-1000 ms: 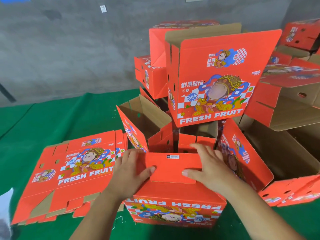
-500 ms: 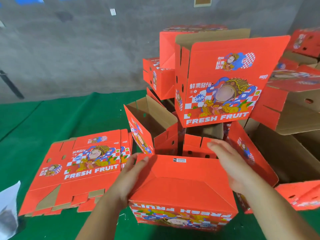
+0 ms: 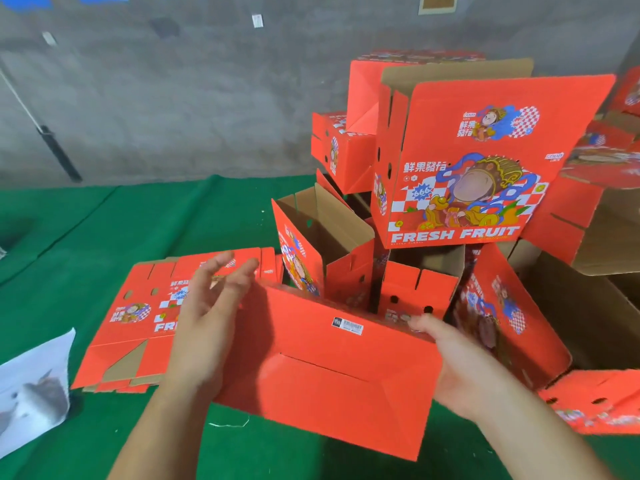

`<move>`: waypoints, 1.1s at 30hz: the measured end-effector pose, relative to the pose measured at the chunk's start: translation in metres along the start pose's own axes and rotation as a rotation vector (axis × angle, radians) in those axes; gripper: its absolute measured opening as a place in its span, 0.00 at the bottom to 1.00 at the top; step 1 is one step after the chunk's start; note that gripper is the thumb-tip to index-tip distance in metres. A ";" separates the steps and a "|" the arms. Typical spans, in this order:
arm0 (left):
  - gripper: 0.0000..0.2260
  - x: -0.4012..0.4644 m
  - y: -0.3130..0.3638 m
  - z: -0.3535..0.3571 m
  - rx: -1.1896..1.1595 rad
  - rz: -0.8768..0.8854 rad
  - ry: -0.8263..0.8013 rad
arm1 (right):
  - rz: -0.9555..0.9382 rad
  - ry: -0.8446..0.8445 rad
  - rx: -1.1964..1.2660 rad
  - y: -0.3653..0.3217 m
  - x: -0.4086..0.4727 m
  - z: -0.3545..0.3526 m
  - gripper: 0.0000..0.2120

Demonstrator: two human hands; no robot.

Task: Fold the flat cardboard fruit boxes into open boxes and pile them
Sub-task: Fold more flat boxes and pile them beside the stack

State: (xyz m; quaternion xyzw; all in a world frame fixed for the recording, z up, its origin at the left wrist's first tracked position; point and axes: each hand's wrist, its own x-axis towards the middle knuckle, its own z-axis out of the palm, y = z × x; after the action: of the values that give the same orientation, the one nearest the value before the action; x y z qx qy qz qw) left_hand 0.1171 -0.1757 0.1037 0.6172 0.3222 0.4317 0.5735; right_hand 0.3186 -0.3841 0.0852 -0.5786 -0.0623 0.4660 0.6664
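So the box being worked on [image 3: 332, 368] sits low in the middle of the frame, bottom side up toward the camera, with its folded base flaps showing and a little barcode sticker [image 3: 347, 326] near the far edge. It's held between the two hands, tilted a bit, and my guess is that's so the person can flip it upright and add it to the heap. The left hand [image 3: 204, 327] is on the box's left side, fingers spread and mostly straight, palm facing the cardboard, and it looks more like bracing than gripping. The right hand [image 3: 446, 362] is on the right side with the palm under the edge and the fingers curled over the far rim, so that one is doing the actual holding. Behind the box, center to right of the frame, is the pile of folded boxes [image 3: 460, 161], stacked kind of messily at odd angles, some open side up showing brown insides. At the left of the frame lies the stack of flat boxes [image 3: 138, 317] on the green floor covering [image 3: 131, 220], right beside the left hand, probably kept there so the next blank is an easy reach. There's a white sheet [image 3: 34, 386] at the lower left edge too.
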 end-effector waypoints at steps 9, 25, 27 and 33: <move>0.18 -0.026 -0.022 -0.098 -0.346 -0.725 0.132 | -0.305 -0.094 -0.344 0.016 -0.015 0.070 0.18; 0.16 0.000 0.007 -0.089 -0.492 -0.400 0.023 | -0.769 -0.141 -0.546 -0.051 -0.006 0.106 0.14; 0.20 0.007 0.014 -0.084 -0.515 -0.372 0.001 | -0.788 -0.118 -0.561 -0.065 -0.002 0.104 0.13; 0.21 0.040 0.033 -0.051 -0.514 -0.301 -0.062 | -0.917 -0.035 -0.547 -0.108 0.015 0.098 0.11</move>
State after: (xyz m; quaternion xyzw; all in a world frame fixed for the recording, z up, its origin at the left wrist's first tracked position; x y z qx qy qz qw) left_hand 0.0847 -0.1229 0.1407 0.4100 0.2726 0.3901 0.7781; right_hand 0.3249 -0.2927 0.1998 -0.6370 -0.4390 0.1033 0.6252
